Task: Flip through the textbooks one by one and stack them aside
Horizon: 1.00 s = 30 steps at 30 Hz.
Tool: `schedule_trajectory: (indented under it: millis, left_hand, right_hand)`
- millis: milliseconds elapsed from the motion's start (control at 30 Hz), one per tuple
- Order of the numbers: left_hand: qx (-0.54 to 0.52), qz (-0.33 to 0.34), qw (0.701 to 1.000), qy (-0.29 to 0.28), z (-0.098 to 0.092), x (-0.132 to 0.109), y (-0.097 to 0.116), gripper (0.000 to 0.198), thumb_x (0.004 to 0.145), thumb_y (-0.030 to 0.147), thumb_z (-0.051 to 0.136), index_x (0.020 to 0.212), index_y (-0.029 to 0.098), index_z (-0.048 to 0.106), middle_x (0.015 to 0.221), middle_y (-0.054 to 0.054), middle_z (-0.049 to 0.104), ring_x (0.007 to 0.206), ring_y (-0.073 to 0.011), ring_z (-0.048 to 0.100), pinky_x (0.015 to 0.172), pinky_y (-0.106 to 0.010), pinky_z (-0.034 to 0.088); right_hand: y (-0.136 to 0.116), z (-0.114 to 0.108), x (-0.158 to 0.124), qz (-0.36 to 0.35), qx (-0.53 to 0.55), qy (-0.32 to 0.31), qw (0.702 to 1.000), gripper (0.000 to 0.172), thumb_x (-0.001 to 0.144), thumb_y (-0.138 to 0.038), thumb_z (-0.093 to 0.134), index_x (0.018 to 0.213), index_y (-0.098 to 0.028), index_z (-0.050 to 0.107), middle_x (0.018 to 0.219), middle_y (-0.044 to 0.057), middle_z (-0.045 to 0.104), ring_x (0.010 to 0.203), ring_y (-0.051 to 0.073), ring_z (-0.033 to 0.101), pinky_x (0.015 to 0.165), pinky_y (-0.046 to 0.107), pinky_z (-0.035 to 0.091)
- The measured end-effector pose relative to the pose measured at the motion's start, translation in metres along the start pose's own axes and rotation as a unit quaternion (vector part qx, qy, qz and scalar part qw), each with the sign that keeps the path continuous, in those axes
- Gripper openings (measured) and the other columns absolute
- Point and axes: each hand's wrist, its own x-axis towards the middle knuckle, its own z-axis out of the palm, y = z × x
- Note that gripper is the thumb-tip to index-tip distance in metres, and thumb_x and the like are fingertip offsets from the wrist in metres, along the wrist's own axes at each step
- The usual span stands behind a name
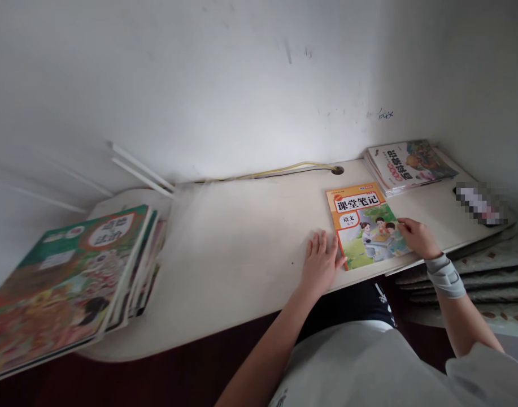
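Note:
An orange-and-green children's workbook [362, 223] lies flat on the white desk [242, 254], near its front edge at the right. My left hand [321, 263] rests flat on the desk with fingers stretched out, its thumb touching the book's lower left corner. My right hand [417, 236] sits on the book's right edge with fingers curled onto the cover. A grey band wraps my right wrist.
A tall stack of colourful books [68, 277] sits on the desk's left end. A smaller pile of books [407, 164] lies at the back right corner. A yellow cable [284, 168] runs along the wall into a desk hole. Bedding lies at the right.

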Motion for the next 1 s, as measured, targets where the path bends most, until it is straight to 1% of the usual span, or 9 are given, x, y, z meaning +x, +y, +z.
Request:
schedule_trajectory:
  millis: [133, 267, 500, 567, 633, 700, 767, 900, 1000]
  left_hand:
    - [-0.005, 0.000, 1.000, 0.002, -0.001, 0.000, 0.000, 0.057, 0.089, 0.047, 0.044, 0.135, 0.013, 0.045, 0.143, -0.023, 0.038, 0.134, -0.0377, 0.033, 0.106, -0.054, 0.031]
    - [-0.006, 0.000, 1.000, 0.000, -0.002, -0.001, -0.001, 0.057, 0.089, 0.047, 0.045, 0.135, 0.013, 0.045, 0.143, -0.024, 0.038, 0.134, -0.0379, 0.032, 0.106, -0.054, 0.030]
    - [-0.006, 0.001, 1.000, 0.005, -0.002, -0.001, 0.000, 0.057, 0.089, 0.047, 0.045, 0.134, 0.012, 0.045, 0.143, -0.024, 0.038, 0.133, -0.0389, 0.033, 0.106, -0.053, 0.030]
    - [-0.004, -0.002, 1.000, 0.002, -0.002, -0.001, 0.000, 0.057, 0.089, 0.047, 0.046, 0.134, 0.012, 0.046, 0.142, -0.023, 0.039, 0.133, -0.0389, 0.033, 0.106, -0.054, 0.030]
    - [-0.003, -0.004, 1.000, 0.002, -0.001, 0.000, 0.001, 0.056, 0.089, 0.047, 0.046, 0.134, 0.013, 0.046, 0.142, -0.023, 0.039, 0.133, -0.0389, 0.033, 0.106, -0.054, 0.031]
    - [-0.005, -0.004, 1.000, 0.005, -0.001, 0.000, 0.003, 0.056, 0.089, 0.046, 0.045, 0.134, 0.013, 0.046, 0.143, -0.023, 0.038, 0.133, -0.0387, 0.033, 0.105, -0.055, 0.031]
    - [-0.014, -0.003, 1.000, 0.008, -0.003, 0.001, 0.005, 0.055, 0.089, 0.046, 0.044, 0.134, 0.013, 0.046, 0.143, -0.022, 0.038, 0.134, -0.0382, 0.032, 0.105, -0.055, 0.031]
    - [-0.025, 0.009, 1.000, 0.001, -0.014, -0.003, 0.001, 0.050, 0.091, 0.042, 0.043, 0.135, 0.017, 0.045, 0.143, -0.018, 0.041, 0.134, -0.0372, 0.032, 0.106, -0.060, 0.026]
    - [-0.013, -0.023, 1.000, -0.003, -0.021, -0.013, -0.016, 0.048, 0.090, 0.042, 0.044, 0.134, 0.023, 0.046, 0.146, -0.015, 0.037, 0.136, -0.0398, 0.026, 0.104, -0.067, 0.021]
  right_hand:
    - [0.000, -0.002, -0.001, -0.047, -0.082, 0.006, 0.995, 0.036, 0.088, -0.037, 0.043, 0.100, -0.014, 0.067, 0.093, 0.014, 0.067, 0.086, 0.023, 0.061, 0.079, 0.034, 0.047]
    - [-0.013, 0.000, -0.002, -0.074, -0.158, 0.014, 0.985, 0.038, 0.091, -0.038, 0.041, 0.110, -0.015, 0.064, 0.115, 0.016, 0.060, 0.104, 0.026, 0.057, 0.089, 0.039, 0.045]
    - [-0.035, 0.002, -0.009, -0.055, -0.196, 0.012, 0.979, 0.049, 0.092, -0.045, 0.038, 0.123, -0.011, 0.055, 0.132, 0.022, 0.050, 0.115, 0.033, 0.052, 0.090, 0.048, 0.047]
    - [-0.041, -0.004, -0.010, -0.060, -0.163, 0.007, 0.985, 0.057, 0.091, -0.050, 0.037, 0.126, -0.008, 0.052, 0.132, 0.024, 0.050, 0.118, 0.034, 0.051, 0.093, 0.050, 0.045]
    - [-0.052, -0.013, -0.010, -0.107, -0.076, -0.024, 0.991, 0.059, 0.093, -0.051, 0.031, 0.132, -0.010, 0.047, 0.132, 0.021, 0.052, 0.121, 0.030, 0.050, 0.099, 0.046, 0.043]
    - [-0.067, -0.022, -0.010, -0.172, 0.026, -0.072, 0.982, 0.055, 0.095, -0.047, 0.025, 0.139, -0.016, 0.039, 0.136, 0.013, 0.051, 0.126, 0.023, 0.047, 0.104, 0.041, 0.040]
    - [-0.088, -0.025, -0.007, -0.222, 0.083, -0.108, 0.966, 0.054, 0.096, -0.045, 0.025, 0.144, -0.021, 0.032, 0.142, 0.008, 0.044, 0.132, 0.021, 0.039, 0.108, 0.040, 0.035]
    - [-0.131, -0.001, -0.002, -0.256, 0.036, -0.106, 0.960, 0.066, 0.088, -0.049, 0.046, 0.145, -0.023, 0.028, 0.153, 0.010, 0.022, 0.141, 0.028, 0.016, 0.109, 0.050, 0.029]
    - [-0.154, 0.028, -0.003, -0.240, -0.044, -0.106, 0.964, 0.073, 0.081, -0.047, 0.059, 0.144, -0.025, 0.031, 0.156, 0.012, 0.010, 0.141, 0.036, 0.010, 0.105, 0.059, 0.028]
